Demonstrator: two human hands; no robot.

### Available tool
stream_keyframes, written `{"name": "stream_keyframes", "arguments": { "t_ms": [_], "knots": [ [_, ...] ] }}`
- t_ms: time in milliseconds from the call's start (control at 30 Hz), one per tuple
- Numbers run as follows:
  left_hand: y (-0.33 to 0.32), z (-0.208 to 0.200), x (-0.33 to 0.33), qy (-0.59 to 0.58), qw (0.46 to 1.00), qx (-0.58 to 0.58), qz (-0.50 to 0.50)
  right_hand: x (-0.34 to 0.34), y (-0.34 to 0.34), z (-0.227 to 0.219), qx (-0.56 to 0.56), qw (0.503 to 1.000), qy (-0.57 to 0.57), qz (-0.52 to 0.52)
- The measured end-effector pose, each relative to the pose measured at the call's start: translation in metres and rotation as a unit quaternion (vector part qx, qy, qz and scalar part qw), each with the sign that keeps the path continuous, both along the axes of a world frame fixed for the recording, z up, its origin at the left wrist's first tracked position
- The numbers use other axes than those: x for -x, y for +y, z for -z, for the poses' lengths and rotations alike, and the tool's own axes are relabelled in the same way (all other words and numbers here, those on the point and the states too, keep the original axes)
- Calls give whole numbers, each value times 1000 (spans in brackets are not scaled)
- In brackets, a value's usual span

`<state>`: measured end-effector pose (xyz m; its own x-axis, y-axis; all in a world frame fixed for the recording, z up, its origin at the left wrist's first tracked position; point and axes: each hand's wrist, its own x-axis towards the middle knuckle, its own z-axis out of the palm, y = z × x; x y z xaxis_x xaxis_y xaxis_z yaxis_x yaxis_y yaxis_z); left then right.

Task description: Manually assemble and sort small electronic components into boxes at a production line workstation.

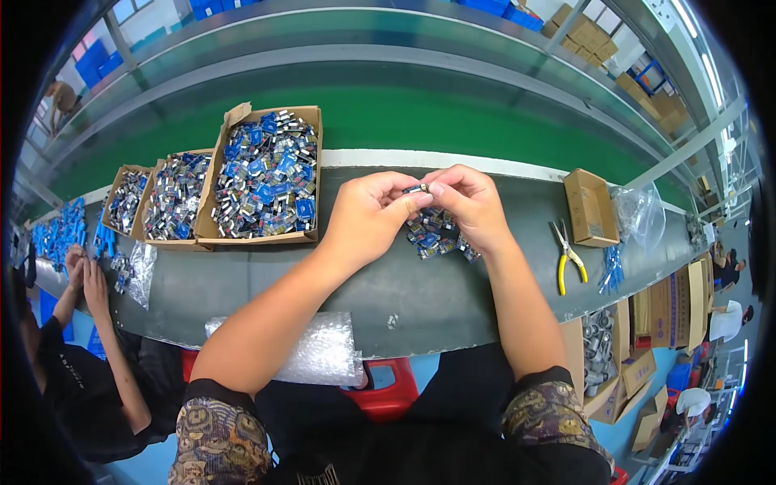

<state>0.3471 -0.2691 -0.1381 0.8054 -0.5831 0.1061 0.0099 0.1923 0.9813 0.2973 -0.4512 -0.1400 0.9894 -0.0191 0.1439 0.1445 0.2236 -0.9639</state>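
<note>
Both hands meet above the grey tabletop (242,283), left hand (368,214) and right hand (469,202) with fingers pinched shut on one small metal part (417,188), directly over a loose pile of blue-and-silver parts (436,233), cardboard box (263,174) of more parts to the left.

Three open brown cardboard trays stand side by side at the bench's far left: the largest tray (212,233), a middle tray (155,234) and a small tray (111,194). A closed brown cardboard box (590,208) stands at right. Clear plastic bags (640,212) lie just beside it. Stacked cartons (584,34) sit on the upper shelf.
</note>
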Motion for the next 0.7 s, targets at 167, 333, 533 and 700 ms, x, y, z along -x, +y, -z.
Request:
{"name": "stream_keyframes", "arguments": {
  "t_ms": [167, 333, 533, 700],
  "knots": [
    [-3, 1, 3, -38, 999, 4, -23, 3, 2, 3, 107, 990, -51, 71],
    [-9, 4, -1, -45, 999, -7, -29, 4, 0, -4, 71, 995, -24, 69],
    [0, 7, -12, -89, 994, -48, -34, -4, 0, -1, 180, 980, -44, 71],
    [13, 4, -13, -210, 971, -88, -74, -2, -2, -1, 365, 922, 9, 130]
  ]
}}
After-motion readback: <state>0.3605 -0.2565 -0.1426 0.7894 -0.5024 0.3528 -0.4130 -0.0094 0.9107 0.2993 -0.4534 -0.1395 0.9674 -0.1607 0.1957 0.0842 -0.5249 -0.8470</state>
